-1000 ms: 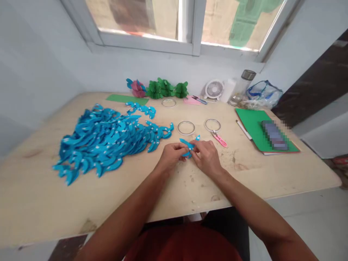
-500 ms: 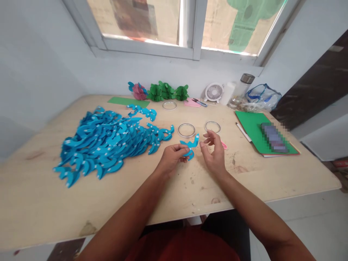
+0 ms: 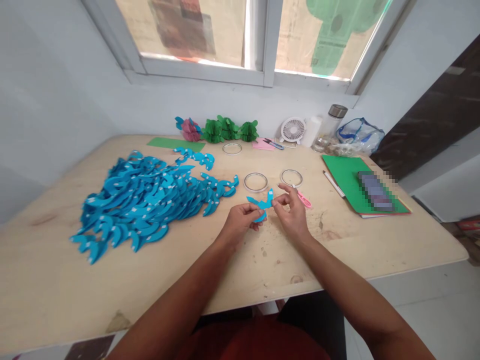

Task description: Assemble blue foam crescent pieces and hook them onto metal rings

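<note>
My left hand [image 3: 240, 221] pinches a curved blue paper piece [image 3: 265, 202] between thumb and fingers, above the middle of the table. Beside it, my right hand [image 3: 292, 212] has thumb and index finger closed on the upper right tip of the same piece, near a small white patch. A large heap of similar blue pieces [image 3: 142, 195], many bearing white patches, lies to the left. Just beyond my hands are two clear rings, one at centre [image 3: 255, 181] and one to the right [image 3: 291, 177]. A pink tool [image 3: 304, 200] lies partly behind my right hand.
At the back stand green paper shapes [image 3: 228, 130], a pink and blue one [image 3: 190, 131], a white fan [image 3: 293, 131] and a bottle [image 3: 332, 127]. Snips [image 3: 274, 144] lie near the fan. A phone [image 3: 376, 191] rests on green sheets [image 3: 339, 172] at the right.
My right hand has moved left and closed on the tip of the blue piece; before, it was open and apart from it. My left hand still holds the piece. The view has shifted slightly.
</note>
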### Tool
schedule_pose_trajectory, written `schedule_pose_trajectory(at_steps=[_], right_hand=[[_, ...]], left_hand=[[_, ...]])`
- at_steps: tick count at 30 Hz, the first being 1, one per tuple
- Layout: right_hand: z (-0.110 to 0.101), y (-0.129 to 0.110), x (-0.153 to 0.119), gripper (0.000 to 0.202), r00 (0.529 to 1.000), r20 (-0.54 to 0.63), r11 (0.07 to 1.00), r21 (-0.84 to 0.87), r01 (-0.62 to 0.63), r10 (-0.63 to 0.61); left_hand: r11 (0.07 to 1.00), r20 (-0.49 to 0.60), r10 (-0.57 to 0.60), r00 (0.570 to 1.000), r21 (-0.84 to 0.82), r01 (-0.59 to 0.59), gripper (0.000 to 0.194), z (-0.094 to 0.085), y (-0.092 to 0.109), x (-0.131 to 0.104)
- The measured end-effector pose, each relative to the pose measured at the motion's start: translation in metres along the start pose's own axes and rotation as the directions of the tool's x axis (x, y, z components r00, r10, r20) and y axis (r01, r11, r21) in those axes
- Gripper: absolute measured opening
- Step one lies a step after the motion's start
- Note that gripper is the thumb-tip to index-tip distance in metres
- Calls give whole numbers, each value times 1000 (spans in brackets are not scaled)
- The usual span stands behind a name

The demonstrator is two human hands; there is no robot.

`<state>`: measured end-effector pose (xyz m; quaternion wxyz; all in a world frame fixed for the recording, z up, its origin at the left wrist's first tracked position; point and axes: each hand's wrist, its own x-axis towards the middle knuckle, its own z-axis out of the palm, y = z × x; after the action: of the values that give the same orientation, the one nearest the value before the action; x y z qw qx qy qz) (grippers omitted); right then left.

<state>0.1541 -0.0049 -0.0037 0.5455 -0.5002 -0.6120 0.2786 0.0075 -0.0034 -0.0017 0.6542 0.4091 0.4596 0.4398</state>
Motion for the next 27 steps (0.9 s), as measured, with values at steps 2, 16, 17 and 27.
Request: schedule_pose_trajectory(at_steps=[2, 16, 17, 27], right_hand=[[0, 0, 0, 42, 1000, 13, 1000, 0, -4, 4], [-3, -2, 6, 30, 924, 233, 733, 563, -381, 302], [-3, -3, 7, 30, 918, 250, 710, 581, -398, 310], [-6, -3, 6, 22, 881, 373, 609, 637, -472, 293]], left_hand=[[1000, -5, 21, 1000, 18, -21, 15, 1, 0, -1], [985, -87, 30, 996, -164, -44, 25, -4, 5, 2], [985, -78, 28, 997, -170, -41, 25, -4, 5, 2], [967, -266, 190, 945, -116, -227, 40, -4, 5, 2]])
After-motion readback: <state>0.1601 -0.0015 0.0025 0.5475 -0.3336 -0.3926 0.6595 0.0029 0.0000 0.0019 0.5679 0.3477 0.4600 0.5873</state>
